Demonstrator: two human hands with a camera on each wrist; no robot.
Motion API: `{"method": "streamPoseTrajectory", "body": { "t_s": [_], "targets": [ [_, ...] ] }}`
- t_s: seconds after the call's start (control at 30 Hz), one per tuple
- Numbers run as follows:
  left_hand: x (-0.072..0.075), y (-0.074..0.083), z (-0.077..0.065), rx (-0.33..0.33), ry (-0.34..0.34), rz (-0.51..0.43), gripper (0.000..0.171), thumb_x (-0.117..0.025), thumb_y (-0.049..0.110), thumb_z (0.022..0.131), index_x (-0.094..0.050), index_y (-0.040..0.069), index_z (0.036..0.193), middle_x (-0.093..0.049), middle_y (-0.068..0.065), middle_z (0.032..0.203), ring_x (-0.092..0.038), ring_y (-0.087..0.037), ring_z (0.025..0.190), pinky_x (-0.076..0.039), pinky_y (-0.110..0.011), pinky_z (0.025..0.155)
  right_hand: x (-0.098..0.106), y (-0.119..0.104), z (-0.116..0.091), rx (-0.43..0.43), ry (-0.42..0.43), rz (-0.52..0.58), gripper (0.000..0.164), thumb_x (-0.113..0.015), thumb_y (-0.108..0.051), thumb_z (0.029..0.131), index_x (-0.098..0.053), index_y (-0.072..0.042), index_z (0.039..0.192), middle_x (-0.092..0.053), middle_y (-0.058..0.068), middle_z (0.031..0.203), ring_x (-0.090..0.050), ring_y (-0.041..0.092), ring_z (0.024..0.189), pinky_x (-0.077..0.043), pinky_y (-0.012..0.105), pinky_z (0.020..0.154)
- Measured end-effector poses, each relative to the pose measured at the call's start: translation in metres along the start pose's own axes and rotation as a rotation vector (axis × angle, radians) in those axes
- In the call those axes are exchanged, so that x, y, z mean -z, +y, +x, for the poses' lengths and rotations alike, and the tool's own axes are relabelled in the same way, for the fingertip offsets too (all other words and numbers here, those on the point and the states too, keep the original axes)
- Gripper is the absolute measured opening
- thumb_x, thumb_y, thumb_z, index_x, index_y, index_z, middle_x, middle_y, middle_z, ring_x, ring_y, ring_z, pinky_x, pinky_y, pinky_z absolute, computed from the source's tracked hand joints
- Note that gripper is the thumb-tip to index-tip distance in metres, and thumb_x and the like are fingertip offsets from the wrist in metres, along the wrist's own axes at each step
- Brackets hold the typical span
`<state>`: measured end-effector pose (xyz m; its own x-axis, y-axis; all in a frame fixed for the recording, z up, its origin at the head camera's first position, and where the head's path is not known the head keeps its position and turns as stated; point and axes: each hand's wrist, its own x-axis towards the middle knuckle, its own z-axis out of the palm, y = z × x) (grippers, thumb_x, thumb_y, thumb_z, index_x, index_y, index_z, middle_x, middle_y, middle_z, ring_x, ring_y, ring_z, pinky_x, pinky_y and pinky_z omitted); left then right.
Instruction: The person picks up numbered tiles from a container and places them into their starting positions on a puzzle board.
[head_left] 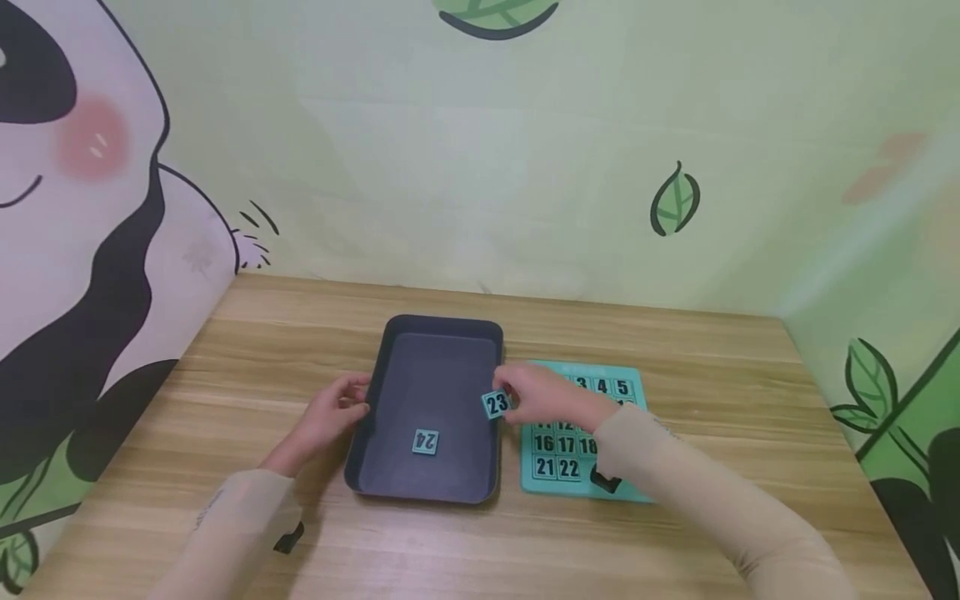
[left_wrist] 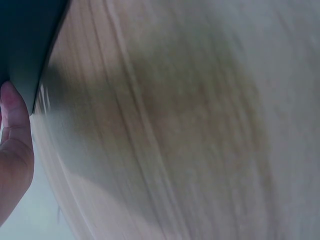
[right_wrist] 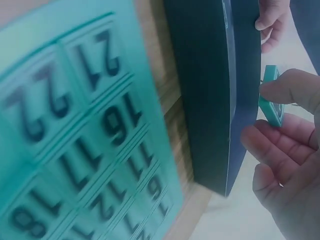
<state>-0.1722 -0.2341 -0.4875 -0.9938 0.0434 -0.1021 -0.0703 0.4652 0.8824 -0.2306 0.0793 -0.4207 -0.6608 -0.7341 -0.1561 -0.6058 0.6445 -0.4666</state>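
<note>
My right hand pinches a small teal number tile marked 23 between thumb and fingers, over the right rim of a dark tray. The right wrist view shows the same tile edge-on. Against the tray's left wall rests my left hand, its fingers loosely bent; in the left wrist view a finger touches the wall. Another tile, marked 24 and upside down to me, lies inside the tray. A teal number board sits to the right, partly covered by my right arm.
The wooden table meets a wall printed with a panda and leaves. The board's bottom row shows 21 and 22. A narrow strip of table separates tray and board. A small black piece shows beside my left sleeve.
</note>
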Motion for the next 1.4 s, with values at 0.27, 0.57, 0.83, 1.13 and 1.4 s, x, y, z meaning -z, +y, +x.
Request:
{"method": "streamPoseTrajectory", "body": {
  "t_s": [0.27, 0.57, 0.83, 1.13, 1.4],
  "targets": [
    [0.0, 0.001, 0.0, 0.004, -0.006, -0.004, 0.041, -0.05, 0.001, 0.083, -0.042, -0.001, 0.124, -0.049, -0.024, 0.104, -0.055, -0.029, 0.091, -0.049, -0.028, 0.065, 0.002, 0.024, -0.038, -0.037, 0.053, 0.031, 0.027, -0.067, -0.013, 0.071, -0.053, -0.01, 0.094, -0.053, -0.003, 0.078, -0.047, 0.011, 0.07, -0.042, 0.023, 0.063],
    [0.0, 0.001, 0.0, 0.001, -0.002, -0.011, 0.042, -0.05, 0.0, 0.083, -0.042, -0.002, 0.124, -0.049, -0.024, 0.104, -0.055, -0.028, 0.089, -0.049, -0.028, 0.064, -0.009, 0.049, -0.074, -0.103, 0.107, 0.104, 0.027, -0.066, -0.011, 0.072, -0.051, -0.01, 0.095, -0.051, -0.004, 0.071, -0.046, 0.008, 0.064, -0.044, 0.02, 0.058],
    [-0.001, 0.001, 0.001, 0.002, -0.015, -0.018, 0.042, -0.049, -0.001, 0.083, -0.042, -0.002, 0.124, -0.048, -0.025, 0.104, -0.055, -0.029, 0.09, -0.05, -0.029, 0.065, -0.025, 0.06, -0.101, -0.135, 0.129, 0.163, 0.028, -0.067, -0.009, 0.07, -0.054, -0.005, 0.095, -0.05, -0.001, 0.068, -0.044, 0.007, 0.062, -0.042, 0.019, 0.055],
    [-0.001, 0.002, 0.001, 0.004, -0.013, -0.018, 0.041, -0.05, 0.0, 0.083, -0.042, -0.002, 0.123, -0.048, -0.024, 0.104, -0.055, -0.026, 0.087, -0.049, -0.028, 0.063, -0.044, 0.069, -0.122, -0.148, 0.172, 0.17, 0.028, -0.069, -0.01, 0.069, -0.056, -0.003, 0.093, -0.052, -0.003, 0.07, -0.045, 0.005, 0.063, -0.043, 0.017, 0.055],
    [0.0, 0.003, 0.001, 0.019, -0.02, -0.02, 0.042, -0.05, 0.0, 0.084, -0.041, -0.001, 0.125, -0.048, -0.024, 0.105, -0.054, -0.026, 0.089, -0.049, -0.028, 0.064, -0.052, 0.073, -0.128, -0.148, 0.169, 0.175, 0.023, -0.069, -0.011, 0.068, -0.056, -0.006, 0.086, -0.05, -0.003, 0.068, -0.043, 0.005, 0.061, -0.041, 0.018, 0.052]
  ]
}}
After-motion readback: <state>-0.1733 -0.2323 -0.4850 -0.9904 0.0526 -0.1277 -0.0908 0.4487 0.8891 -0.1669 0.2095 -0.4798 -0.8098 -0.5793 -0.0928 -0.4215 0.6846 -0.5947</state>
